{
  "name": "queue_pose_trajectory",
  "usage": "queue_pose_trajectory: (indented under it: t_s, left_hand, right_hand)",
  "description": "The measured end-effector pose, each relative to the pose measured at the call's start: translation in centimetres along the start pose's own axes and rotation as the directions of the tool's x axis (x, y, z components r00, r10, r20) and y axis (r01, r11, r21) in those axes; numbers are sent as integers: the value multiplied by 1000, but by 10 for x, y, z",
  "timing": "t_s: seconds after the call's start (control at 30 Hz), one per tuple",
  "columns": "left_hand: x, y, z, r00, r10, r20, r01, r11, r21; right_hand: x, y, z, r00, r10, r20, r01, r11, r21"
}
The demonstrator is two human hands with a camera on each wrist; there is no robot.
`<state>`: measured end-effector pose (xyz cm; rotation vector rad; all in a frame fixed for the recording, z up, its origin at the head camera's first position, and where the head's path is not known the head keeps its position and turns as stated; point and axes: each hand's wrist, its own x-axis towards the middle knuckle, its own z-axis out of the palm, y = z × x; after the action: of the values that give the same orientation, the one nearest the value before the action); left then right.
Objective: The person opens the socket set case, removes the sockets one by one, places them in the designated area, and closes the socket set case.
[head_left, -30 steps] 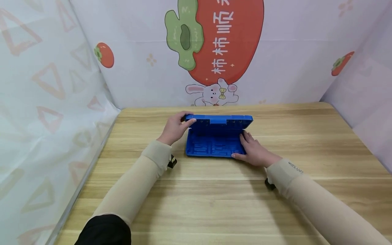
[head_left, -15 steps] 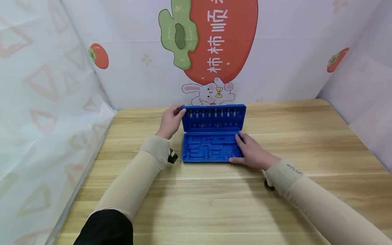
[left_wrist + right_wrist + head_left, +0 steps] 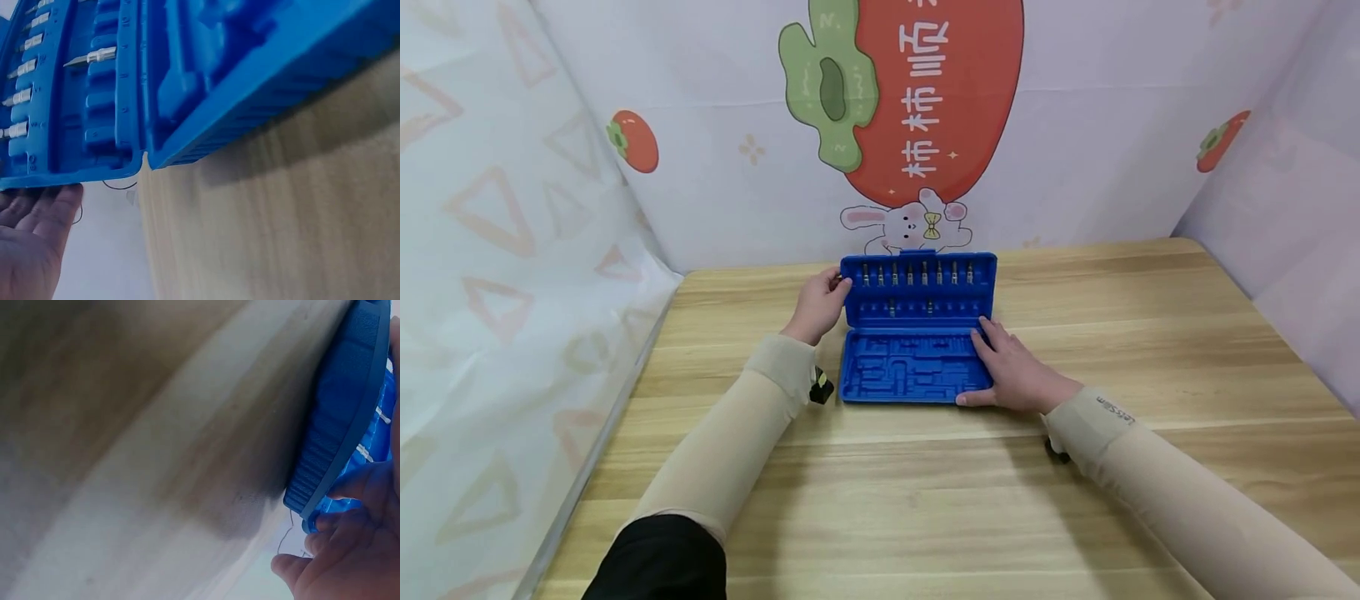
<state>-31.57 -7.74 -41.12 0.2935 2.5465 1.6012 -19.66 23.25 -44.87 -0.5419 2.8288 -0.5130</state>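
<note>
- Left hand (image 3: 816,307) pinched the blue case (image 3: 910,371) by its lid's left edge.
- Right hand (image 3: 1018,375) (spread, unclenched) rested along the case's right edge.
- Counter (image 3: 910,500) stretched before the case.

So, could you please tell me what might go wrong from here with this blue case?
The left hand holds the lid at one end only; if released, it might drop. That jolt could shake the bits loose. The right hand has its fingers at the edge of the base, so a closing lid might pinch them.

Two hands (image 3: 816,306) (image 3: 1022,375), one blue case (image 3: 925,367), ten metal bits (image 3: 925,274)
</note>
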Motion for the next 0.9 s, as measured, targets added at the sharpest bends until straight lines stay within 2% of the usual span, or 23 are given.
queue_pose_trajectory:
  t_s: [0.13,0.23,0.33,0.4,0.57,0.7,0.9]
  left_hand:
    - [-1,-2,4,998,-38,44,37,999,36]
    - [-1,-3,6,997,-65,51,65,998,-2]
    - [-1,-5,6,993,-111,49,115,990,-86]
    - [-1,-5,6,987,-149,59,156,975,-156]
    - [2,-8,3,966,-240,98,258,919,-297]
    - [1,-10,1,953,-273,132,301,904,-303]
    - [-4,-11,-3,941,-284,182,324,910,-258]
  right_hand:
    - [1,0,0,1000,-7,14,7,1000,7]
    - [2,-1,0,1000,-10,24,10,1000,22]
    - [2,-2,1,999,-9,32,8,999,35]
    - [3,-1,2,999,-10,35,9,999,35]
    - [4,1,2,999,-27,44,26,999,38]
    - [5,2,3,998,-40,57,37,998,46]
    - [5,1,2,996,-49,73,47,998,38]
